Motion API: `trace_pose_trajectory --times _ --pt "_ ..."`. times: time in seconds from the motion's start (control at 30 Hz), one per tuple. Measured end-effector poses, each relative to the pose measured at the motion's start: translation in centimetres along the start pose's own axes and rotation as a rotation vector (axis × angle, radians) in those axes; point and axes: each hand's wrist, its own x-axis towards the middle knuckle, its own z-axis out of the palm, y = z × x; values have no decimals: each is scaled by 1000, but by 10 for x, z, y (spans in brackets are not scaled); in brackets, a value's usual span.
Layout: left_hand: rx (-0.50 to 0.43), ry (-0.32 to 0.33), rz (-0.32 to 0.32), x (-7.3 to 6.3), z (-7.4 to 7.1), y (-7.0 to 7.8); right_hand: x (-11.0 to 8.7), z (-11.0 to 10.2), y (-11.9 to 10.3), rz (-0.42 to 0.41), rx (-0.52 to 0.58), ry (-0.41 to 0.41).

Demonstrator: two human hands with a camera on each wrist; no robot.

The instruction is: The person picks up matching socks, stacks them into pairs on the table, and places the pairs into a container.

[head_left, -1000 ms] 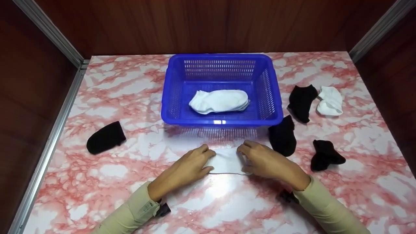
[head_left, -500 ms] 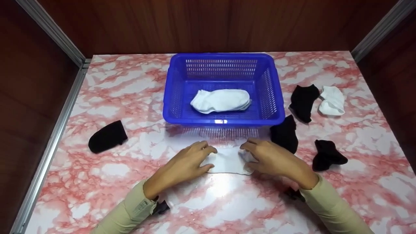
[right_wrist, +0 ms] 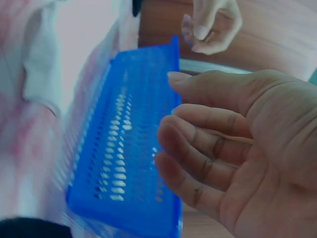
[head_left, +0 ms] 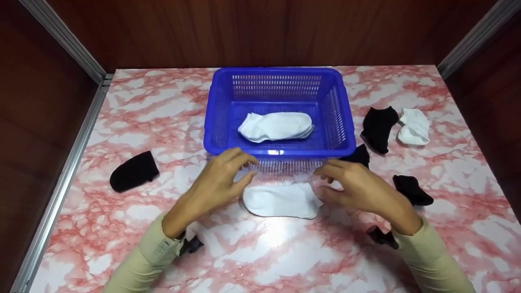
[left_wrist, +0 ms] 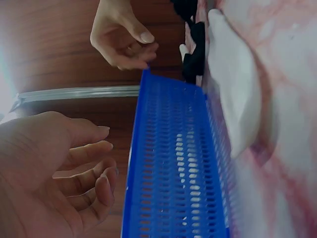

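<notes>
White sock [head_left: 281,200] flat on the worktop [head_left: 276,260], unpinned.
Left hand [head_left: 220,175] hovers at its ten o'clock, right hand [head_left: 356,183] at its two; both half-open, holding nothing, so the sock lies free. Basket [head_left: 281,153] sits at twelve, presumably for a short reach.

A basket [head_left: 276,153] stands on a table [head_left: 171,114] at upper centre, before a back panel [head_left: 276,32], with stacked ankle socks [head_left: 276,126] inside. Below it, mid-frame, another ankle sock [head_left: 281,200] lies between the left hand [head_left: 215,179] and right hand [head_left: 354,183]. A lone sock [head_left: 134,171] lies at left, four loose socks [head_left: 379,129] at right.
</notes>
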Motion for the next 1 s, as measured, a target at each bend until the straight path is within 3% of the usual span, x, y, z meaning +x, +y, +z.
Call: trace_pose_trajectory --times 0.23,0.4,0.57,0.77,1.0 --pt "-17 39 -14 11 -10 -4 -3 -23 13 -4 -31 182" --pt "-83 61 -42 22 -17 -11 -5 -41 25 22 -43 297" --pt "-133 92 -86 33 -24 -21 -8 -57 37 57 -27 349" --pt "-116 140 -189 48 -29 -41 -13 -75 54 109 -53 412" --pt "-103 220 -285 66 -31 -65 -17 -90 79 239 -35 441"
